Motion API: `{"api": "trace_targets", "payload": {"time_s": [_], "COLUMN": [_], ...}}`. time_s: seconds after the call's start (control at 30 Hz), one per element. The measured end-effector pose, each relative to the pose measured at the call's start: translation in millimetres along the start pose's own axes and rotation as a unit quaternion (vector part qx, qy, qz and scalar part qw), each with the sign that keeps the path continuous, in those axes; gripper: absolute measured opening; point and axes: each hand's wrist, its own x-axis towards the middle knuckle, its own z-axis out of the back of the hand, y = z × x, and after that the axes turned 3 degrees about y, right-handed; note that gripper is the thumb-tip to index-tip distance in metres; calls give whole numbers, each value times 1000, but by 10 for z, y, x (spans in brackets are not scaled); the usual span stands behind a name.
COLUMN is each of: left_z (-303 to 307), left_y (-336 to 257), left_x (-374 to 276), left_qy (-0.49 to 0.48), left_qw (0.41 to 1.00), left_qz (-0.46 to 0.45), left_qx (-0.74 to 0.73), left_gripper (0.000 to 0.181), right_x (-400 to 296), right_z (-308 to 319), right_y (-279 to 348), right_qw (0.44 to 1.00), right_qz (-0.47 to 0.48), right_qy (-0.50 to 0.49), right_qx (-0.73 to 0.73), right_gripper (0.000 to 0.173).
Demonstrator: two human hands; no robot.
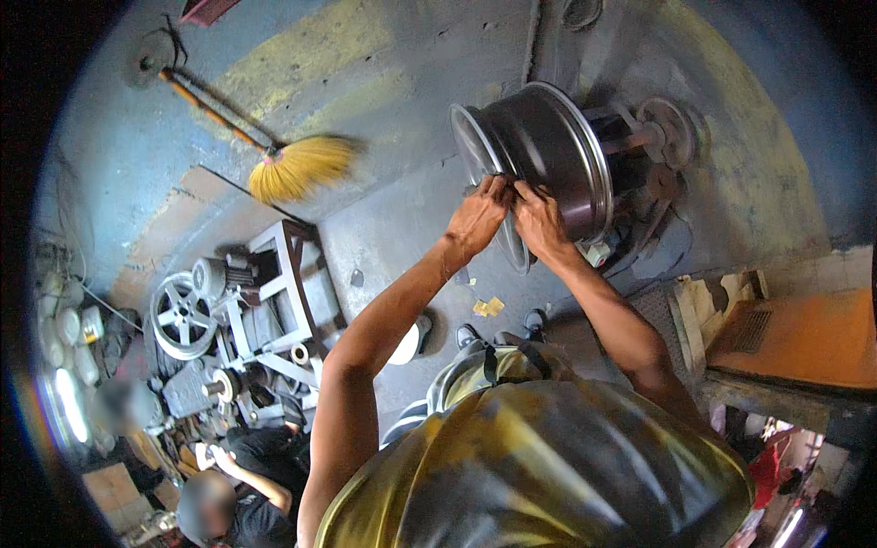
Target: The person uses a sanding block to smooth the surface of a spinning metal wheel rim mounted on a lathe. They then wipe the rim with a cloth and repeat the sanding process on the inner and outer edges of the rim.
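Observation:
Before me a metal car wheel rim (548,164) lies on its side axis, mounted at the right on a shaft of a machine (644,137). My left hand (479,209) is at the near rim lip, its fingers curled over the edge. Close beside it, my right hand (539,212) bends its fingers against the barrel just inside that lip. A small dark thing shows at the fingertips of both hands; what it is, and whether either hand grips it, I cannot tell.
A straw broom (301,168) leans at the upper left. Below it stand a metal frame (291,294), an electric motor (212,277) and a spoked wheel (181,315). Another person (253,507) is at the lower left. An orange panel (798,339) is at the right; yellow scraps (488,307) lie on the floor.

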Motion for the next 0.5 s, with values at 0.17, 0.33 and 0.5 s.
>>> {"api": "trace_targets", "payload": {"time_s": [0.17,0.33,0.5], "left_z": [-9,-66,-73], "left_y": [41,62,5], "left_x": [41,41,87], "left_qy": [29,-11,8], "left_qw": [1000,1000,1000], "left_qz": [12,8,24], "left_qx": [-4,6,-12], "left_gripper": [41,39,39], "right_x": [44,108,125], "right_z": [23,52,126], "right_y": [2,-41,-111], "right_qw": [1000,1000,999], "right_qz": [12,20,38], "right_qy": [-12,-13,22], "right_qx": [-15,1,-1], "right_gripper": [12,14,12]}}
